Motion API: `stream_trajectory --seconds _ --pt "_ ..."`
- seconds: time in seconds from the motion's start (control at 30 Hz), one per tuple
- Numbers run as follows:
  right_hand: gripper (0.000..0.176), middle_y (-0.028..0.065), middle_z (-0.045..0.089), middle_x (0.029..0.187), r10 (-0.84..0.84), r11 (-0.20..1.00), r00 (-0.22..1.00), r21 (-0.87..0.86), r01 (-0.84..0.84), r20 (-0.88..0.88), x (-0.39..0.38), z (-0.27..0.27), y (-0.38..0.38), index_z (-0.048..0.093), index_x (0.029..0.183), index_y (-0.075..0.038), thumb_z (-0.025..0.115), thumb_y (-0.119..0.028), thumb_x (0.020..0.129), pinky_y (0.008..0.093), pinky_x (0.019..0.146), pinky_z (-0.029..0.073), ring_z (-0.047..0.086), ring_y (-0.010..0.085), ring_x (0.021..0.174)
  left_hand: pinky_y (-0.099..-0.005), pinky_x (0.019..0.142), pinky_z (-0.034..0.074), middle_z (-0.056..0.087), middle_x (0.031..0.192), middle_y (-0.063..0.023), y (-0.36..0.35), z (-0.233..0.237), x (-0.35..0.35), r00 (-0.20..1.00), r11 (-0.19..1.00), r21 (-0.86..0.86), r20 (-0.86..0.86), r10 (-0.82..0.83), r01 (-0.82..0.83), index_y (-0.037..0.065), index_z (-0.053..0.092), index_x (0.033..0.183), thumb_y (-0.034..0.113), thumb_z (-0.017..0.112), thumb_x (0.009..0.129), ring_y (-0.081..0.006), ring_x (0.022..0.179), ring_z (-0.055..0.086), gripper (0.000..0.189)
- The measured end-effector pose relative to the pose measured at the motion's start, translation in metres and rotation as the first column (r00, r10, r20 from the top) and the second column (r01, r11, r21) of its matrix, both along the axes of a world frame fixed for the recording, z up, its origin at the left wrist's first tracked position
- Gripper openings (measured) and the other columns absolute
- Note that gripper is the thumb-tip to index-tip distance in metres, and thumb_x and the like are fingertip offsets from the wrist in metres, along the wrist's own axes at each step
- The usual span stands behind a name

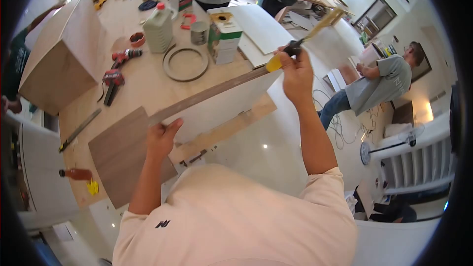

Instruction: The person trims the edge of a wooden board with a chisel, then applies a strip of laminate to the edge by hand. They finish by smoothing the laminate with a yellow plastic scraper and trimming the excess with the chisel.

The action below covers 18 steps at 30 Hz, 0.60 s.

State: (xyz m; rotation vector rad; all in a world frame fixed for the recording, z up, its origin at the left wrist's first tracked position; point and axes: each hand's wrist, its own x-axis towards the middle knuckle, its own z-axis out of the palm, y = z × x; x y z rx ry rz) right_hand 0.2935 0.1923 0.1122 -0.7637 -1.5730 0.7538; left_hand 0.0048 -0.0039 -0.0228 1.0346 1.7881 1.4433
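Fisheye rim blacks out all four corners. Own torso fills the lower frame and hides the lower part of the white panel. The panel stands on edge above the workbench, between the hands, with its brown edge strip uppermost, running near-left to far-right. Left hand is closed on the near end of that edge; thumb shows, fingertips are hidden behind the board. Right hand is fisted round a yellow-handled tool at the far end of the strip. The tool's pale working end blurs into the far benches (brush or blade: cannot tell). Containers on the bench:
- white jug, red cap on, contents not visible
- metal tin, inside not visible
- green-and-white carton, round opening on top, contents unseen
- small red bowl, too small to read

Near them lie a metal hoop and a red drill. A co-worker in grey bends over at far right, hands unclear.
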Motion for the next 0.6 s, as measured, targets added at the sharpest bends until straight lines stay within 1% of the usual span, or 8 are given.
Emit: stream_trajectory --seconds 0.07,0.13,0.17,0.23,0.33,0.43,0.47,0.6 --pt "0.023 0.0074 0.064 0.105 0.011 1.0 0.981 -0.009 -0.01 0.195 -0.011 -0.002 -0.007 0.053 0.116 -0.001 0.06 -0.015 0.098 0.028 0.086 0.049 0.064 0.0148 0.096 -0.0287 0.053 0.04 0.057 0.063 0.0001 0.004 -0.006 0.002 0.994 0.995 0.099 0.104 -0.023 0.013 -0.003 0.068 0.083 0.024 0.078 0.084 -0.0075 0.061 0.046 0.029" --pt "0.023 0.008 0.063 0.107 0.153 0.984 0.988 -0.083 -0.155 -0.038 -0.033 0.018 -0.034 0.051 0.117 -0.001 0.059 -0.012 0.098 0.0286 0.088 0.049 0.063 0.0156 0.099 -0.0274 0.057 0.042 0.06 0.068 -0.0003 0.009 0.001 0.011 0.984 0.974 0.228 0.173 -0.051 0.01 -0.004 0.067 0.087 0.021 0.077 0.085 -0.0071 0.066 0.048 0.027" --pt "0.024 0.0083 0.062 0.108 0.21 0.966 0.963 -0.113 -0.231 -0.17 -0.045 0.022 -0.046 0.049 0.118 -0.001 0.058 -0.01 0.098 0.0289 0.089 0.049 0.063 0.016 0.1 -0.0269 0.06 0.043 0.061 0.072 -0.0009 0.006 0.006 0.005 0.985 0.987 0.155 0.16 -0.067 0.042 -0.004 0.067 0.091 0.02 0.077 0.085 -0.0072 0.069 0.05 0.027" --pt "0.022 0.0084 0.061 0.108 0.268 0.957 0.962 -0.1 -0.272 -0.048 -0.057 0.011 -0.051 0.048 0.118 -0.001 0.057 -0.006 0.098 0.0288 0.09 0.049 0.062 0.0156 0.101 -0.0258 0.065 0.045 0.064 0.08 -0.002 0.0 0.012 -0.001 0.983 0.994 0.009 0.151 -0.106 0.106 -0.004 0.066 0.098 0.019 0.076 0.086 -0.0074 0.076 0.053 0.027" --pt "0.022 0.0081 0.061 0.108 0.348 0.921 0.933 -0.154 -0.358 -0.087 -0.082 0.016 -0.073 0.049 0.118 -0.002 0.057 -0.006 0.098 0.0286 0.088 0.048 0.06 0.0132 0.099 -0.0252 0.07 0.047 0.065 0.083 -0.0024 0.004 0.021 0.01 0.94 0.935 0.333 0.264 -0.217 0.122 -0.003 0.064 0.102 0.016 0.076 0.086 -0.0085 0.077 0.054 0.028" --pt "0.022 0.0118 0.063 0.11 0.455 0.89 0.888 -0.078 -0.45 0.071 -0.105 0.016 -0.098 0.049 0.118 -0.002 0.057 -0.008 0.098 0.0329 0.093 0.05 0.063 0.0199 0.104 -0.0255 0.072 0.047 0.066 0.087 -0.002 -0.007 0.059 0.002 0.972 0.978 -0.033 0.124 -0.198 0.204 -0.001 0.063 0.108 0.012 0.074 0.087 -0.009 0.08 0.054 0.028" --pt "0.023 0.0123 0.063 0.111 0.465 0.885 0.869 -0.074 -0.459 0.171 -0.113 0.004 -0.1 0.048 0.119 -0.002 0.056 -0.009 0.099 0.0324 0.09 0.052 0.064 0.0188 0.102 -0.0256 0.072 0.047 0.066 0.087 -0.0019 -0.008 0.057 0.001 0.965 0.977 0.01 0.159 -0.21 0.212 -0.001 0.063 0.108 0.011 0.074 0.087 -0.0088 0.08 0.054 0.027" --pt "0.02 0.0071 0.061 0.109 0.528 0.843 0.849 -0.111 -0.526 -0.011 -0.135 0.027 -0.113 0.048 0.117 -0.003 0.055 -0.006 0.099 0.0281 0.086 0.049 0.059 0.0125 0.096 -0.0257 0.073 0.047 0.066 0.089 -0.0014 0.004 0.031 -0.002 0.938 0.937 0.252 0.189 -0.292 0.241 0.0 0.063 0.111 0.009 0.073 0.087 -0.0084 0.081 0.054 0.027"
